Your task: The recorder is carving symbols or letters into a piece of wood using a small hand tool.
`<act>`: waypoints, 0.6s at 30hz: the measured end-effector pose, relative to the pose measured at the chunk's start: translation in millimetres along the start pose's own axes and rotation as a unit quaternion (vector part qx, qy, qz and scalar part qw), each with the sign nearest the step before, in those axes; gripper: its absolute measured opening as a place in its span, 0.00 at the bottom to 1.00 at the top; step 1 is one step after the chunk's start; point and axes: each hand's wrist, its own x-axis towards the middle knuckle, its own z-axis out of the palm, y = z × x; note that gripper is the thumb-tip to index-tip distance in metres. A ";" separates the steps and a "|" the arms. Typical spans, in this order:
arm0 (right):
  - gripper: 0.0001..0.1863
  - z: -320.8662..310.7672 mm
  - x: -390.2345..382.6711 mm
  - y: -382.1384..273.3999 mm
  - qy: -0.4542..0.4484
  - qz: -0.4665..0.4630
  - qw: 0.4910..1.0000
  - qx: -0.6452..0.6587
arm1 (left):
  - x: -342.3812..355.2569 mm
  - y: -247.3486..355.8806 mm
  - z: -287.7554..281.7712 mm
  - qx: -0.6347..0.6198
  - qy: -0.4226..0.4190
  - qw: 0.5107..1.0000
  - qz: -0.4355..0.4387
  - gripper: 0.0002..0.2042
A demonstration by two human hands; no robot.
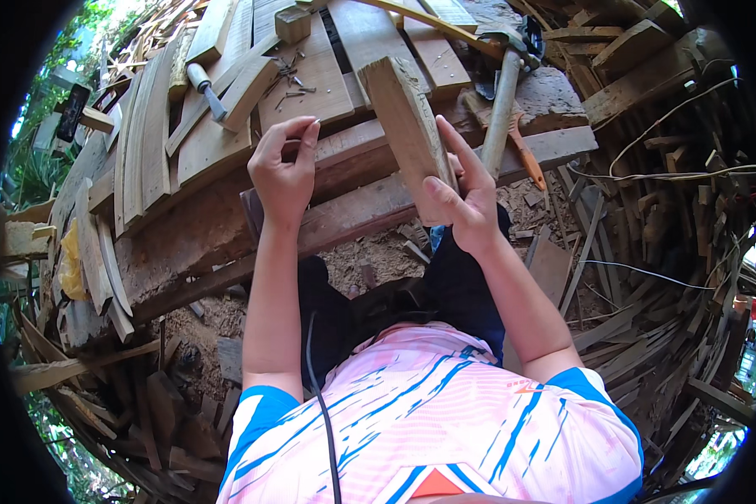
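My right hand (470,202) grips a thick wooden block (407,126) near its lower end, thumb on the near face and index finger stretched along its side. The block is tilted up above the bench's near edge. To its left, my left hand (286,164) is raised with thumb and fingertips pinched together; whatever lies between them is too small to make out. Several loose nails (292,80) are scattered on the boards just beyond that hand. A hammer (502,109) with a wooden handle and a brush (525,151) with an orange handle lie right of the block.
Planks (311,84) cover the rough wooden bench (193,244). A tool with a pale handle and metal end (206,91) rests at the left, near a short wood offcut (250,92). Wood scraps (672,210) are heaped on the right, and sawdust (353,260) covers the ground below.
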 end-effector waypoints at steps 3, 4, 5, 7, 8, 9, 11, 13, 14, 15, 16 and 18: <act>0.54 9.1 13.6 2.2 -0.038 -0.017 0.989 0.142 | -5.1 -1.7 -3.2 0.023 -0.008 0.999 0.023 0.06; 0.55 14.0 20.3 4.2 -0.046 -0.024 0.987 0.149 | -7.4 -2.9 -5.4 0.043 -0.012 0.999 0.025 0.06; 0.54 18.0 29.4 7.2 -0.055 -0.036 0.990 0.124 | -7.5 -4.0 -4.1 0.015 -0.004 1.000 0.018 0.06; 0.53 23.2 37.4 13.3 -0.069 -0.050 0.991 0.099 | -7.1 -4.8 -2.9 -0.006 0.004 1.000 0.008 0.07; 0.50 23.3 36.6 20.5 -0.060 -0.046 0.994 0.075 | -7.1 -6.0 -1.9 -0.023 0.012 1.000 -0.005 0.07; 0.47 25.8 38.1 23.6 -0.055 -0.043 0.996 0.053 | -7.4 -6.8 -1.2 -0.035 0.009 0.999 -0.005 0.08; 0.44 24.9 39.4 26.2 -0.047 -0.042 0.997 0.035 | -7.1 -7.3 -0.3 -0.052 0.015 0.999 0.003 0.08; 0.42 21.1 40.0 27.3 -0.035 -0.039 0.999 0.012 | -8.3 -9.7 1.1 -0.073 0.014 0.997 0.005 0.07; 0.42 19.6 40.6 28.2 -0.045 -0.033 0.998 0.017 | -8.7 -10.7 -0.1 -0.077 0.015 0.997 0.005 0.07; 0.41 17.7 41.7 28.6 -0.053 -0.027 0.998 0.020 | -8.8 -11.7 -1.1 -0.080 0.013 0.997 -0.001 0.07; 0.41 16.5 43.0 28.3 -0.052 -0.028 0.998 0.016 | -8.8 -12.6 -1.5 -0.084 0.012 0.996 -0.008 0.06; 0.40 16.8 45.4 27.0 -0.068 0.002 0.997 0.022 | -8.1 -13.8 -1.7 -0.090 0.014 0.996 -0.015 0.06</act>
